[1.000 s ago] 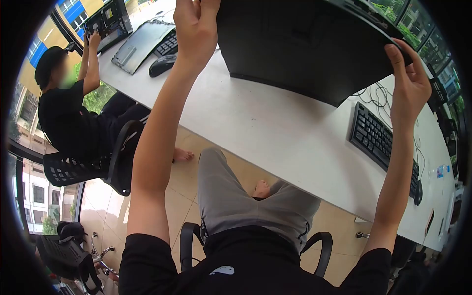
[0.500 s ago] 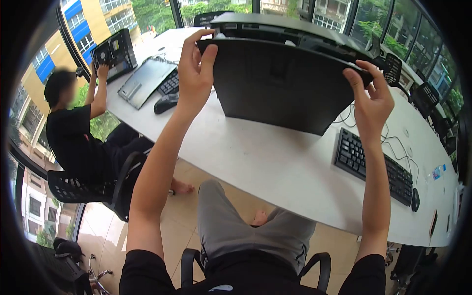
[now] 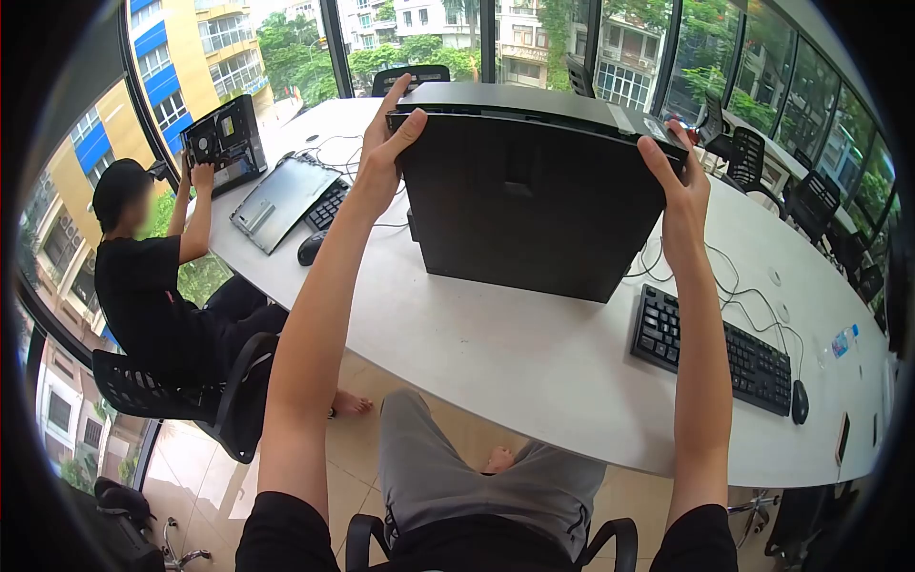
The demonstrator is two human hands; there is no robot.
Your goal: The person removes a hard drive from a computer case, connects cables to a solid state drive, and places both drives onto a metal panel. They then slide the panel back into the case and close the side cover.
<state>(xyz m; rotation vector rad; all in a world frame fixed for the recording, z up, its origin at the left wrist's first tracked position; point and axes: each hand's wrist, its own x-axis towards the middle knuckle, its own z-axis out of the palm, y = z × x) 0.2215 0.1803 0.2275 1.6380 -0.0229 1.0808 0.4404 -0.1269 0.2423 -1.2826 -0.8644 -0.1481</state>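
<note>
A desktop computer case [image 3: 534, 98] stands upright on the white table in front of me, its grey top towards the windows. Its black side panel [image 3: 524, 224], with a small recessed latch, faces me and lies close against the case, leaving a thin dark gap along the top. My left hand [image 3: 384, 157] grips the panel's upper left corner, thumb on the near face and fingers over the top edge. At the upper right corner, my right hand [image 3: 682, 186] holds it the same way. Some fingertips are hidden behind the edge.
Right of the case lie a black keyboard [image 3: 760, 370], a mouse [image 3: 800, 402], cables and a water bottle [image 3: 844, 340]. On the left, a seated person [image 3: 143, 276] handles an opened computer [image 3: 225, 143]; a detached metal cover [image 3: 283, 202] lies nearby.
Both hands have brought the panel's top edge against the case, narrowing the wide gap that showed the interior. My view has tilted up slightly.
</note>
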